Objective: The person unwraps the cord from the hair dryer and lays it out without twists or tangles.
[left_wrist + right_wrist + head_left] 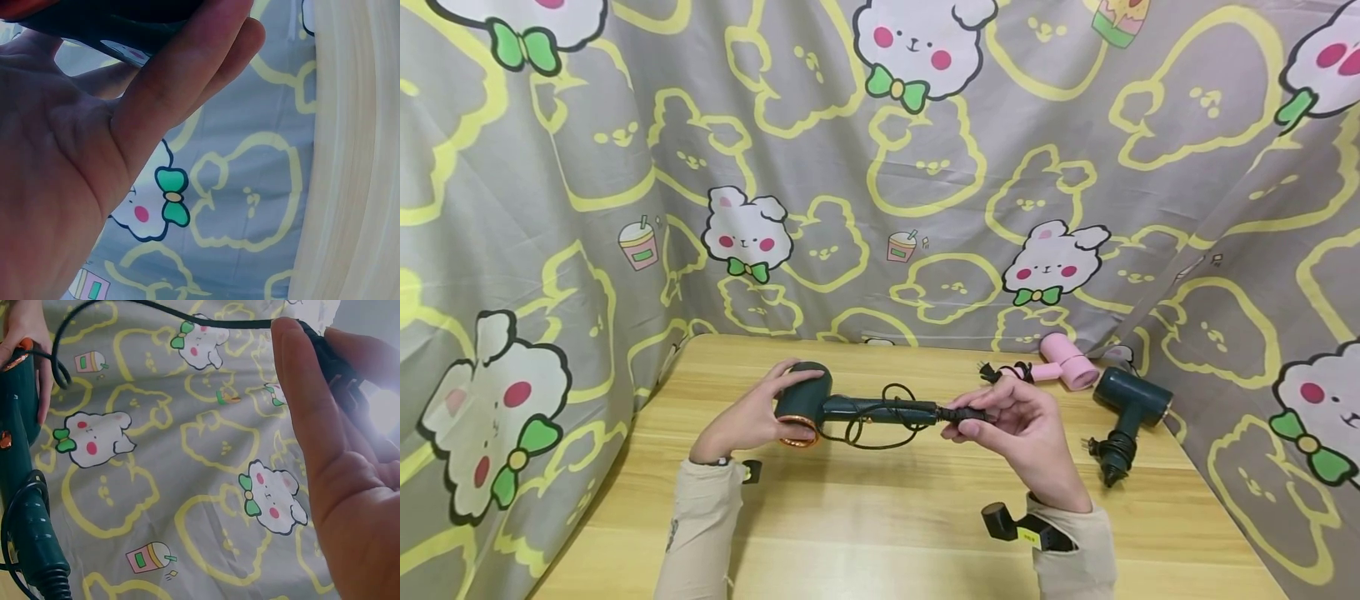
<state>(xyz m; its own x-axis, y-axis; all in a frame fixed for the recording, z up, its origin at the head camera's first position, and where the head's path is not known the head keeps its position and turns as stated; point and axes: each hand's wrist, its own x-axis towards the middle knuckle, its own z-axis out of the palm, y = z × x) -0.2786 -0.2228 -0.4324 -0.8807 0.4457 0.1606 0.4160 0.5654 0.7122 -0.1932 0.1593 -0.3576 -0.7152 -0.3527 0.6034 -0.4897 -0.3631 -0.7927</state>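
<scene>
A dark green hair dryer [880, 410] with a copper-coloured ring is held level above the table. My left hand [748, 414] grips its head, thumb below and fingers over the top. In the left wrist view only the dark edge of the dryer head [81, 37] shows above the palm. My right hand [1018, 425] pinches the plug [328, 356] at the cord's end, near the handle's tip. The black cord [880, 447] loops loosely around the handle. The right wrist view shows the handle [31, 531] with cord around its lower part.
On the table [850, 517], at the back right, lies a pink hair dryer [1067, 362] with its black cord bundled. Right of my right hand lies another dark green hair dryer [1131, 400], cord wound around its handle. A patterned curtain [820, 167] encloses the table's back and sides.
</scene>
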